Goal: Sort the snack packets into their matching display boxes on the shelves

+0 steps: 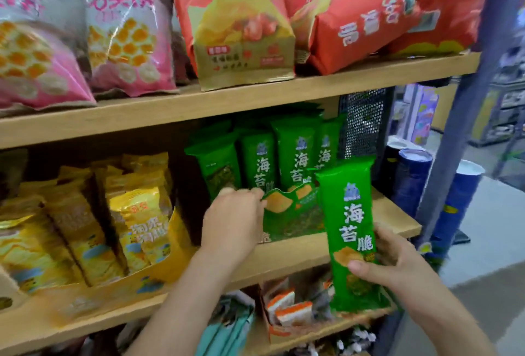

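The green snack packet (348, 213) was held upright in front of the middle shelf (298, 250), just right of the green display box (292, 213) and overlapping that box's right edge in the view. Its lower part was grasped by the right hand (395, 259), with the thumb laid across the front and the fingers (382, 232) wrapped round the right edge. The left hand (233, 219) was placed at the box's front left, its fingers (250, 193) curled over the front rim and gripping it, though the contact was blurred. Inside the box, matching green packets (292, 154) were stood upright in a row. To the left on the same shelf, yellow packets (142, 222) were stacked leaning in a yellow display box (113, 290). On the upper shelf (227, 100), pink bags (127, 40) were set at the left and red-orange bags (241, 20) at the right. Beyond the shelf's right end, blue cylindrical tubs (409, 182) were seen standing on a lower level.
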